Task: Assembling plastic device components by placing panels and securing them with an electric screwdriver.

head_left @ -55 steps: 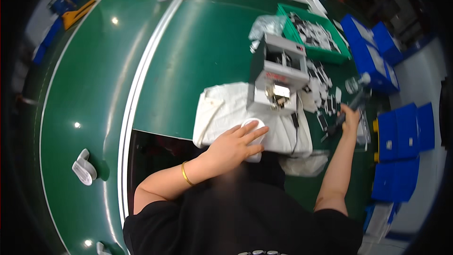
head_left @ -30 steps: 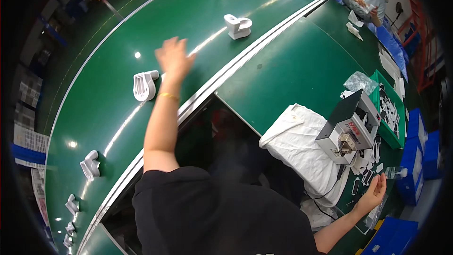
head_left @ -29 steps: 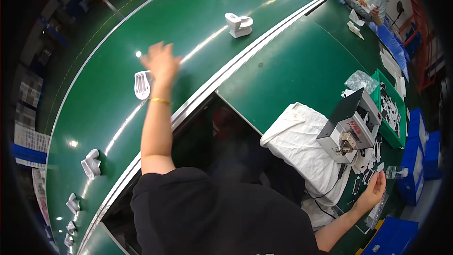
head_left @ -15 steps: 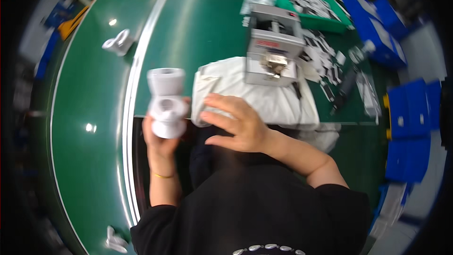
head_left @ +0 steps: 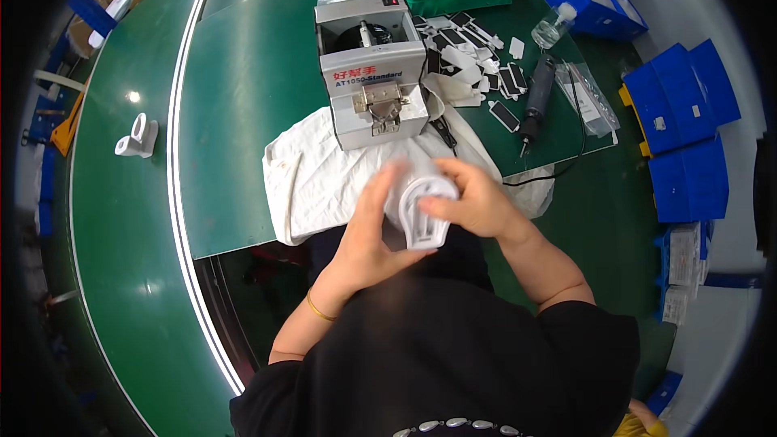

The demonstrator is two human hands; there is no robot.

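Between my two hands, above the near edge of a white cloth (head_left: 307, 182), is a white plastic housing (head_left: 438, 232) with a rounded, recessed end facing up. My left hand (head_left: 360, 244) holds it from the left, the thumb low along its near end and the fingers blurred. My right hand (head_left: 479, 204) grips the right side, its thumb laid over the recess. Just beyond stands a grey tabletop machine (head_left: 376, 117) with a metal clamp on its front, resting on the cloth.
Another white housing (head_left: 139, 139) lies on the conveyor (head_left: 121, 226) at left. Right of the machine are scattered black-and-white flat pieces (head_left: 469, 57), an electric screwdriver (head_left: 537, 101) and a clear bottle (head_left: 552, 28). A green tray (head_left: 421, 4) holds more pieces. Blue bins (head_left: 684, 105) line the right.
The housing has moved right from over the conveyor's edge to in front of the machine and turned. My right hand, empty before, has closed on it. The view has shifted too.
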